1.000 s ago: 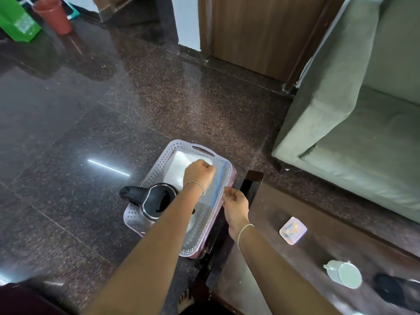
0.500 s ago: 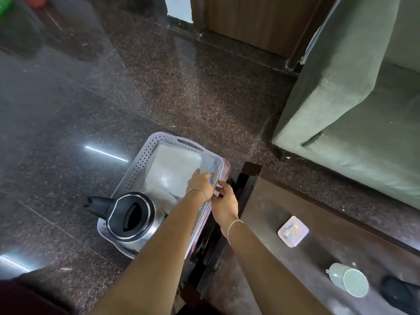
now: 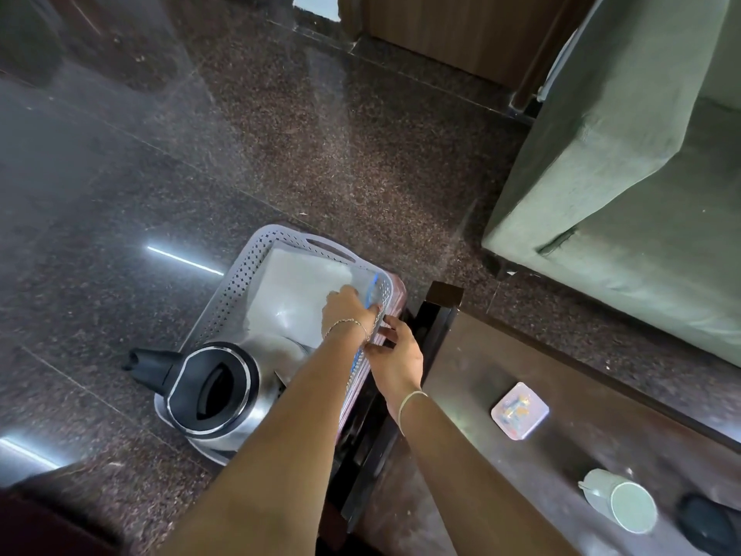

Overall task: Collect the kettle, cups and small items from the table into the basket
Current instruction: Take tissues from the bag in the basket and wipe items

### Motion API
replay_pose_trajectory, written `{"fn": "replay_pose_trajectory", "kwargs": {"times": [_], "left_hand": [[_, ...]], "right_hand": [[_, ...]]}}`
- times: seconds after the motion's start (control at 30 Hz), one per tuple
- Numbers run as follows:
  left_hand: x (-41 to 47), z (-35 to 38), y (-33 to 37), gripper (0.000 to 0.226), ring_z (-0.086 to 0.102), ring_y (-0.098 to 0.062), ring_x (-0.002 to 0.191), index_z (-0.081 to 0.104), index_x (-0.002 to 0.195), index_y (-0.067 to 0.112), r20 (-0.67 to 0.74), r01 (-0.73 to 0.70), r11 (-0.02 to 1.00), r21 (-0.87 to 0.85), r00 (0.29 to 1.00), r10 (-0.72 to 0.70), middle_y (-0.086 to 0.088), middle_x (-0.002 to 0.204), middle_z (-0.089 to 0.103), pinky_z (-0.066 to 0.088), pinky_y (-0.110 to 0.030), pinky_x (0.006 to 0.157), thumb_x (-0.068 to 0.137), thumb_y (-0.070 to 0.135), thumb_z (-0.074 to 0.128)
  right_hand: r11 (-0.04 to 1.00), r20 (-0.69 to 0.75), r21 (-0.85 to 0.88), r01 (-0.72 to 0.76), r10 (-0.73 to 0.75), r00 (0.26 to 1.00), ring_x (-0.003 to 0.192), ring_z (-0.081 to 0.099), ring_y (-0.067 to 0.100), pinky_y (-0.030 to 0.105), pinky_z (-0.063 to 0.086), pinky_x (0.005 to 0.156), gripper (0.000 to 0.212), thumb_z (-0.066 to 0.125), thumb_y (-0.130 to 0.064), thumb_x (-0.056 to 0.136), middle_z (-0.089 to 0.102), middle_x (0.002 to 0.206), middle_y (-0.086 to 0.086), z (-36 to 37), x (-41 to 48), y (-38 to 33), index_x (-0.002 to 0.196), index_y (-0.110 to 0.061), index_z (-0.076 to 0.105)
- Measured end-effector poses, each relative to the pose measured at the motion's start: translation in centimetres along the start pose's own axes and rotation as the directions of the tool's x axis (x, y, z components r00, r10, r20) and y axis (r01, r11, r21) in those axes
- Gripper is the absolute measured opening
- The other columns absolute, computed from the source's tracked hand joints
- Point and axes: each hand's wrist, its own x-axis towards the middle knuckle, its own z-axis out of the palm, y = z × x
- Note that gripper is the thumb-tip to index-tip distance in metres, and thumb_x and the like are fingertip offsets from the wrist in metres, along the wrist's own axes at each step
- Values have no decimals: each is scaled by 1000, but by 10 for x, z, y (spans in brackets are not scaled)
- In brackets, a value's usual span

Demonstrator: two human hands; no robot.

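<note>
- The floor [image 3: 280, 134] is dark polished speckled stone; a grey-green sofa [image 3: 625, 174] stands at upper right, and a dark wooden table [image 3: 581, 375] runs along the lower right.
- The perforated white basket [image 3: 240, 274] sits on the floor just beside the table's corner, its long axis running from near-left to far-right.
- The electric kettle [image 3: 216, 391] stands upright in the basket's near end, steel body, black rim, lid open, black handle pointing left past the basket wall.
- A clear zip bag [image 3: 304, 290] with a blue seal strip lies flat in the far end.
- Your left hand [image 3: 347, 311] is over the bag's right edge, fingers curled; whether it pinches the bag cannot be determined.
- Your right hand [image 3: 397, 355] touches the basket's right rim, fingers bent around it, just beside your left wrist.
- On the table, well apart from both hands: a small square pink packet [image 3: 519, 411] and a pale cup [image 3: 625, 503] lying on its side, mouth toward you.
</note>
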Motion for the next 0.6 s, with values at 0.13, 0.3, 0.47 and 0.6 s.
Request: {"fn": "replay_pose_trajectory", "kwargs": {"times": [0.13, 0.3, 0.47, 0.6], "left_hand": [[9, 5, 2, 51, 54, -34, 116, 50, 119, 11, -40, 25, 999, 37, 999, -23, -13, 123, 51, 46, -41, 92, 84, 44, 65], [15, 1, 1, 27, 59, -37, 108, 55, 114, 4, -78, -41, 992, 120, 996, 50, -19, 116, 62, 45, -38, 80, 96, 23, 48], [7, -21, -4, 19, 51, -34, 82, 52, 109, 6, -169, -43, 999, 28, 985, 47, -19, 103, 63, 34, -33, 66, 98, 18, 43], [1, -45, -8, 17, 47, -29, 78, 58, 102, 7, -233, -41, 999, -32, 972, 33, -17, 100, 65, 33, -32, 65, 96, 15, 44]], "right_hand": [[1000, 7, 20, 19, -19, 1000, 69, 65, -14, 4, 44, 62, 53, 73, -15, 83, 60, 96, -27, -2, 2, 5, 129, -32, 54], [999, 26, 40, 23, -24, 999, 74, 66, -10, 6, 43, 67, 53, 73, -15, 84, 63, 104, -21, -3, 2, 7, 130, -32, 54], [1000, -10, 13, 23, -23, 1000, 77, 58, -11, 14, 46, 75, 47, 64, -17, 88, 64, 96, -19, 2, -5, 6, 130, -33, 54], [1000, -10, -11, 8, -8, 1000, 90, 64, 6, 30, 53, 90, 48, 59, -15, 89, 68, 109, -9, 3, -7, -1, 134, -29, 52]]}}
